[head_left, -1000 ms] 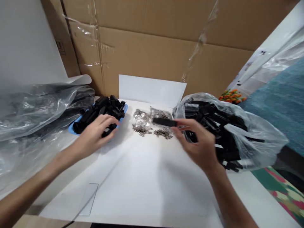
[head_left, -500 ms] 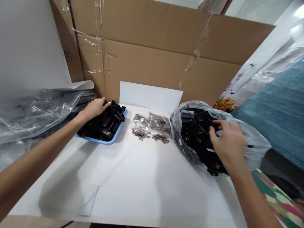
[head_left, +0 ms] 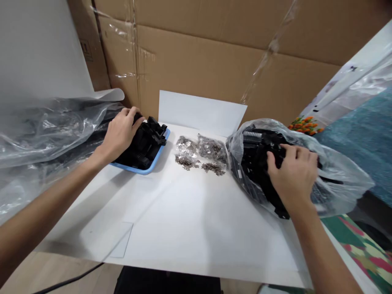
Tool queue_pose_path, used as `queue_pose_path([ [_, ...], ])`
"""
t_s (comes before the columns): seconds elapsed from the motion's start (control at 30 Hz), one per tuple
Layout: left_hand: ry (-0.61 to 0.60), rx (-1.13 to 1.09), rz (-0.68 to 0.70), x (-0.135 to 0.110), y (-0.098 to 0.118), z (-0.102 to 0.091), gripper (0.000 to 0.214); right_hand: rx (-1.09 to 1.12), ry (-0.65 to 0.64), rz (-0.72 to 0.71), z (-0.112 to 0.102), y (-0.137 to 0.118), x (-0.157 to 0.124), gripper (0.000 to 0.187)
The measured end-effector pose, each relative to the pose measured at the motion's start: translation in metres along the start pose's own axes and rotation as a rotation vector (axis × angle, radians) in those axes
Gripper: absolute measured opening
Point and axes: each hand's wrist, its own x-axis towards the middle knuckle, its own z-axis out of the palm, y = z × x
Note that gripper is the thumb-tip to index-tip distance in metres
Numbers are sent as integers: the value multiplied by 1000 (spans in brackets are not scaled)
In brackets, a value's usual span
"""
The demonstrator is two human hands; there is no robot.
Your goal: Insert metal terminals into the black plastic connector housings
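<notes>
On the left, my left hand (head_left: 120, 130) is over a blue tray (head_left: 149, 169) heaped with black plastic parts (head_left: 154, 132). Its fingers are curled and closed on one of the dark pieces, mostly hidden behind the hand. To the right, my right hand (head_left: 293, 173) reaches into an open clear plastic bag (head_left: 346, 190) full of similar black parts (head_left: 252, 153). Thumb and fingers grip a black part there; its shape is largely covered by the hand.
Two clear bags of small metal pieces (head_left: 211, 147) lie mid-table, with two loose piles of metal pieces (head_left: 186, 162) before them. A white board (head_left: 200, 110) leans against the cardboard (head_left: 196, 65) behind. Plastic-wrapped stuff (head_left: 55, 130) lies at the left. A clear strip (head_left: 122, 241) rests near the front edge.
The camera view has tilted downward. My left hand has risen slightly at the tray with its fingers more bent. My right hand has settled further over the black parts in the bag.
</notes>
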Motion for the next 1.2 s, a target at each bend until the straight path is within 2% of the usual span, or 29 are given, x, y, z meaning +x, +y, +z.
queue_pose_path([
  [0.07,52,-184,97,-18,17,-5,32,83,60,-21,-3,-13,-5,31],
  [0.1,32,-295,174,-29,27,-4,31,134,85,-36,-7,-25,-11,26],
  [0.13,-24,-414,260,-42,38,-1,30,197,87,-58,-12,-43,-18,20],
  [0.17,-128,-527,338,-54,48,5,30,265,92,-86,-19,-65,-28,13],
  [0.23,-346,-701,432,-76,64,26,30,546,-101,-185,-37,-119,-55,4],
  [0.27,-440,-756,448,-85,69,39,31,710,-241,-221,-48,-148,-70,7],
  [0.33,-569,-792,453,-98,72,67,33,952,-493,-261,-67,-205,-100,8],
  [0.4,-620,-772,471,-105,69,92,34,958,-722,-277,-77,-250,-123,12],
  [0.5,-601,-796,538,-109,60,115,33,804,-857,-293,-78,-289,-138,20],
  [0.57,-580,-842,581,-111,55,122,32,770,-895,-272,-76,-300,-138,19],
  [0.7,-571,-861,618,-112,51,127,37,798,-919,-202,-76,-305,-133,15],
  [0.83,-545,-830,630,-114,52,128,31,904,-881,-106,-77,-306,-136,7],
  [0.93,-481,-769,674,-118,56,127,32,1029,-833,4,-76,-309,-143,10],
  [1.0,-441,-724,708,-121,57,127,33,1055,-756,26,-76,-311,-149,11],
  [1.13,-419,-702,723,-124,58,127,29,1003,-423,-158,-79,-316,-165,30],
  [1.2,-433,-713,721,-123,58,127,28,1028,-296,-164,-83,-318,-170,35],
])
